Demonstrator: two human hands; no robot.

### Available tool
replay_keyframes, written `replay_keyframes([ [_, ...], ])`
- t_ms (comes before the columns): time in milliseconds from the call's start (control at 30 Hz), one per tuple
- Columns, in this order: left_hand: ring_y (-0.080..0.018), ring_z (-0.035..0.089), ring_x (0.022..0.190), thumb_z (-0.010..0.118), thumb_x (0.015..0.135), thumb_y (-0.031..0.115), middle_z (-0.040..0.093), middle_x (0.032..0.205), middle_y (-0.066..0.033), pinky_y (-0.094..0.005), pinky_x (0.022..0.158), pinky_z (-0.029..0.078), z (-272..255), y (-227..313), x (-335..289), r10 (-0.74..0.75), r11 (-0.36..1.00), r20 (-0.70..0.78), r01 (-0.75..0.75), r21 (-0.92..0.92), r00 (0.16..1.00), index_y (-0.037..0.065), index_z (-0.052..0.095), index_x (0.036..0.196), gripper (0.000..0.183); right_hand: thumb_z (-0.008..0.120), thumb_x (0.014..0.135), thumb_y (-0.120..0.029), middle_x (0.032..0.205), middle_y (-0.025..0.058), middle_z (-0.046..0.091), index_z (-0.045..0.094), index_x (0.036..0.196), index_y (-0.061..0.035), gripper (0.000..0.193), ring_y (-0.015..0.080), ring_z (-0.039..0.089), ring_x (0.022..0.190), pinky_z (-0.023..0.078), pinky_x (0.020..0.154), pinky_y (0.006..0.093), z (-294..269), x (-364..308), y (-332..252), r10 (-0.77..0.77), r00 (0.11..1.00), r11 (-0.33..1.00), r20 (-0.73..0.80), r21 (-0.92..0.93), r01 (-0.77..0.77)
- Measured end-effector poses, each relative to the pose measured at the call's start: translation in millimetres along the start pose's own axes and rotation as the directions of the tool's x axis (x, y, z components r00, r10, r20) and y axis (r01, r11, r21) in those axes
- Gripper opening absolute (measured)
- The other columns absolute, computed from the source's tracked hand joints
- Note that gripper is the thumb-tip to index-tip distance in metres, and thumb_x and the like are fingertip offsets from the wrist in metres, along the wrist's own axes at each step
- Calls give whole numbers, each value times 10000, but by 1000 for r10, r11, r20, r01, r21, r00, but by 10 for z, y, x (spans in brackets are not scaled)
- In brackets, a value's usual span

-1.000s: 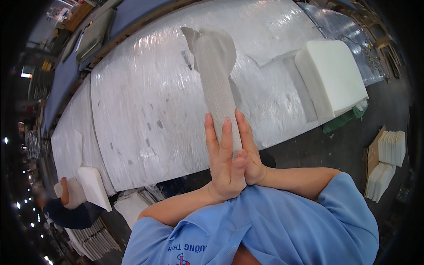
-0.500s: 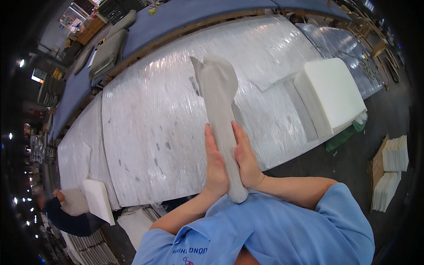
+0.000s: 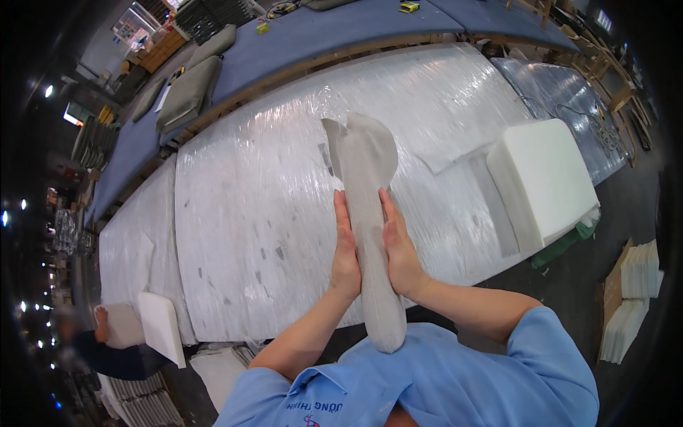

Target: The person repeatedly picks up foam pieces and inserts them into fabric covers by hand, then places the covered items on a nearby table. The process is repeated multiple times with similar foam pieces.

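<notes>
The long grey fabric cover (image 3: pixel 371 235) stands between both palms, its lower end now down close to the chest and its flared open top at 12 o'clock over the plastic-wrapped desk (image 3: pixel 249 213). Against the views of 1 second and half a second ago, the hands sit further apart and lower on the piece: before, they were nearly pressed together around a thinner stretch, and now the body between them looks fuller and rounder.

The left hand (image 3: pixel 346 256) lies flat on the cover's 9 o'clock side, fingers straight and pointing up. The right hand (image 3: pixel 400 249) mirrors it at 3 o'clock. Neither grip pinches; both press inward with open palms.

I judge this as smoothing or shaping the stuffed cover. A white foam block (image 3: pixel 551 178) rests at 2 o'clock on the desk.
</notes>
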State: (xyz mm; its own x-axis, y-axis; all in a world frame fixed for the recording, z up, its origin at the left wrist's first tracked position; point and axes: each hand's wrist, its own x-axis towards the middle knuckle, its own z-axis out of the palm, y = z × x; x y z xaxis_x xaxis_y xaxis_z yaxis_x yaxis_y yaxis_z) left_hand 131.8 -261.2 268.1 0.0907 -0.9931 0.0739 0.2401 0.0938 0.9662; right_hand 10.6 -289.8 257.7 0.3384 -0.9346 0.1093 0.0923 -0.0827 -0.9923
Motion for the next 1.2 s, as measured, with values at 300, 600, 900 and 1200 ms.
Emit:
replay_keyframes([
  [300, -306, 94, 1605, 245, 1110, 554, 23, 1743, -187, -420, 1286, 124, 80, 46, 126, 117, 914, 83, -140, 381, 990, -3, -56, 1654, 835, 351, 1087, -418, 1707, 233, 177, 205, 1629, 50, 731, 385, 151, 1587, 104, 1286, 445, -195, 103, 487, -233, 972, 972, -7, -39, 233],
  [600, -264, 124, 1602, 229, 1062, 698, 57, 1753, -122, -385, 1284, 151, -214, -136, 838, -61, 995, 21, 63, -76, 998, 129, -34, 1687, 885, 279, 1131, -420, 1685, 260, 194, 229, 1649, -32, 649, 392, 163, 1580, 112, 1282, 451, -42, 871, 84, -60, 997, 997, -39, -56, 58],
  [900, -283, 114, 1602, 228, 1130, 532, 43, 1750, -137, -391, 1286, 138, -121, -67, 829, 90, 972, 90, -107, 209, 992, 90, -33, 1680, 752, 374, 1081, -396, 1651, 251, 237, 257, 1639, -22, 681, 390, 205, 1545, 160, 1267, 450, -176, 871, 435, -241, 969, 965, -46, -119, 234],
  [1200, -264, 161, 1594, 221, 1127, 548, 99, 1750, -122, -386, 1287, 159, -358, -129, 1449, -18, 999, 96, 21, -28, 995, 123, 39, 1690, 729, 362, 1123, -408, 1637, 226, 307, 297, 1618, -10, 639, 360, 301, 1520, 219, 1253, 404, -158, 1618, 221, -151, 979, 985, -139, -100, 138],
])
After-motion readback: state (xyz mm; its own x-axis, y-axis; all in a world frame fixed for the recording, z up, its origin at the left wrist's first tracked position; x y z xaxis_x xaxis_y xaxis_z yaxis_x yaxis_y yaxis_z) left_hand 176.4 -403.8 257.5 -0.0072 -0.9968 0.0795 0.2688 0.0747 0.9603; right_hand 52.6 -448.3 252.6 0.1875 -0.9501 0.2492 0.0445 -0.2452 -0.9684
